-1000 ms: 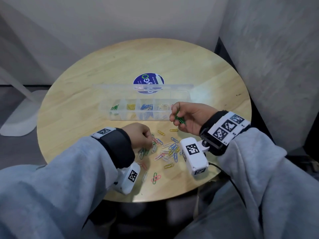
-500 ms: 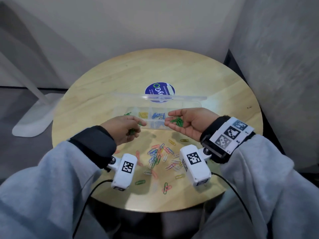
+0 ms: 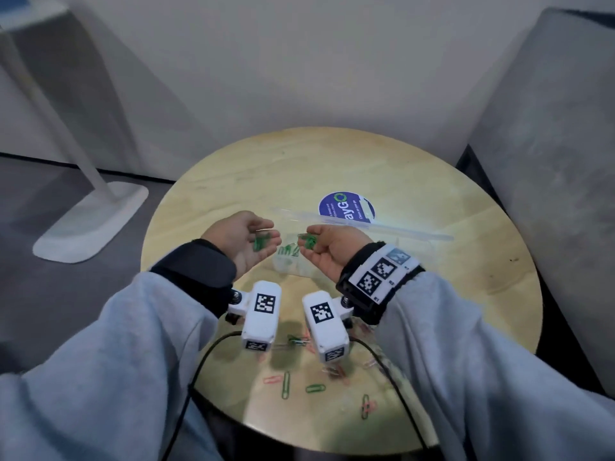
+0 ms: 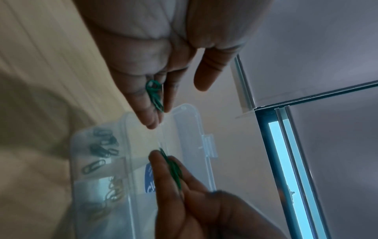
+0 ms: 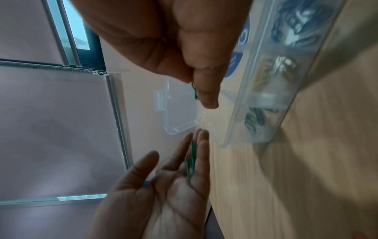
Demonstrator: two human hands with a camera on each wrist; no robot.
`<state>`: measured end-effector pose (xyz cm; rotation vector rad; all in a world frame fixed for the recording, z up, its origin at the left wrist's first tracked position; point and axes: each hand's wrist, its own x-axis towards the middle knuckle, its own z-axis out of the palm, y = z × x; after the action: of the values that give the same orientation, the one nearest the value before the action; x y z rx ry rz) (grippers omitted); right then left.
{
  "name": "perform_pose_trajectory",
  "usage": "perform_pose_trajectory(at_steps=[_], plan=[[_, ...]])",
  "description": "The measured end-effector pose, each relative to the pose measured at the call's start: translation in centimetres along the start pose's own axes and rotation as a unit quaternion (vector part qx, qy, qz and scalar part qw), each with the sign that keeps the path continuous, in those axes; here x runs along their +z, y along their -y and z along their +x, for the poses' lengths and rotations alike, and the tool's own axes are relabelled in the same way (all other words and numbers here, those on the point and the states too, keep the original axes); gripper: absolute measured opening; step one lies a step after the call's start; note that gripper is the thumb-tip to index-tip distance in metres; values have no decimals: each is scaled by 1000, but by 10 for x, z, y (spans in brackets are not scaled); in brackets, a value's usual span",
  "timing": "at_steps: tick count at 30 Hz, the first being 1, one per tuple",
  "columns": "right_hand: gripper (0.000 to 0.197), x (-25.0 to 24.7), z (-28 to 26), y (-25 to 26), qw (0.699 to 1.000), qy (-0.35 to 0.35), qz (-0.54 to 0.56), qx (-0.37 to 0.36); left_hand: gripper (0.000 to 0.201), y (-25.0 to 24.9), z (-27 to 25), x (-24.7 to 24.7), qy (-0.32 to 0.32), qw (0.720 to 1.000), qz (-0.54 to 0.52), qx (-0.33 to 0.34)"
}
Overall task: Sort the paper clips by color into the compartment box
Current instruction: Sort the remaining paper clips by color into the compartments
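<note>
A clear compartment box lies on the round wooden table with its lid folded back. Its left end compartment holds green clips, and the one beside it holds yellow clips. My left hand hovers palm up over that end with fingers straight, and green paper clips lie on them. My right hand faces it palm up, its fingers cupped round more green paper clips. Loose pink and green clips lie near the table's front edge.
A round blue sticker sits behind the box. A white stand with a flat base is on the floor at the left. A grey partition rises close on the right. Cables hang off the front edge.
My left hand left the loose pile with green clips. Both hands moved left to the box's left end and turned palm up.
</note>
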<state>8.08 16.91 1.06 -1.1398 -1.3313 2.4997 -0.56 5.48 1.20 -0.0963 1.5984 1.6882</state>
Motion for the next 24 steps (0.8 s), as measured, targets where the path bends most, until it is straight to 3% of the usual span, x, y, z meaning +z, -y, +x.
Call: perform_pose_trajectory(at_steps=[4, 6, 9, 12, 16, 19, 22, 24], plan=[[57, 12, 6, -6, 1000, 12, 6, -15, 31, -3, 8, 2, 44, 997, -63, -22], [58, 9, 3, -6, 999, 31, 2, -22, 43, -1, 11, 1, 69, 992, -107, -22], [52, -5, -6, -4, 998, 46, -29, -37, 61, 0, 6, 2, 89, 980, -176, -21], [41, -25, -14, -5, 994, 49, -88, -35, 59, 2, 2, -1, 94, 979, -182, -9], [30, -53, -24, -11, 981, 21, -186, -48, 23, 7, -5, -15, 34, 995, -78, 46], [24, -66, -28, -15, 957, -6, -282, -74, 17, 11, -9, -36, -22, 992, 84, 89], [17, -70, -32, -19, 890, -35, -443, -104, 9, 15, -11, -58, -56, 955, 273, 103], [16, -67, -35, -22, 830, -36, -545, -115, 16, 21, -11, -68, -52, 916, 385, 97]])
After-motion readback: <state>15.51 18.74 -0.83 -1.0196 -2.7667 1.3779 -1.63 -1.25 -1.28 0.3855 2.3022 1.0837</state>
